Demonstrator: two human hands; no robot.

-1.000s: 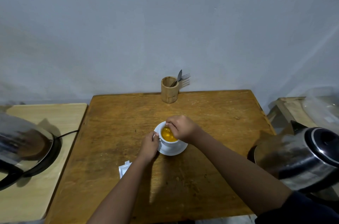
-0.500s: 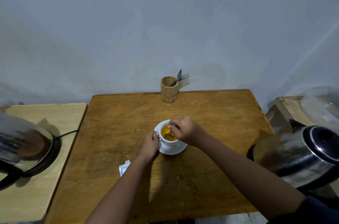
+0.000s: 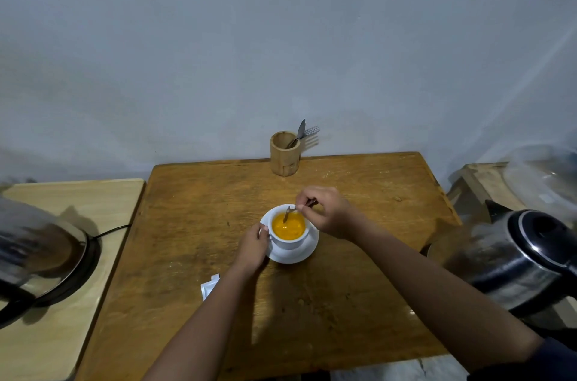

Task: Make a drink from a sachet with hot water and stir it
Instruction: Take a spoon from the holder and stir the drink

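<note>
While the left hand (image 3: 253, 245) grips the handle of the white cup (image 3: 288, 232) near the middle of the desk (image 3: 187, 224), the right hand (image 3: 327, 212) pinches a spoon (image 3: 288, 212) that slants down into the orange drink (image 3: 288, 226)

Dim, cool light is filling the frame, leaving the wall (image 3: 281, 37) grey and flat. Shadows are falling toward the lower left beside both forearms on the bench (image 3: 359, 193), and the fork (image 3: 310, 131) is casting one on the wall. The kettles (image 3: 524, 259) at the left and right edges are smearing and stretching, with soft glare streaking their metal.
</note>
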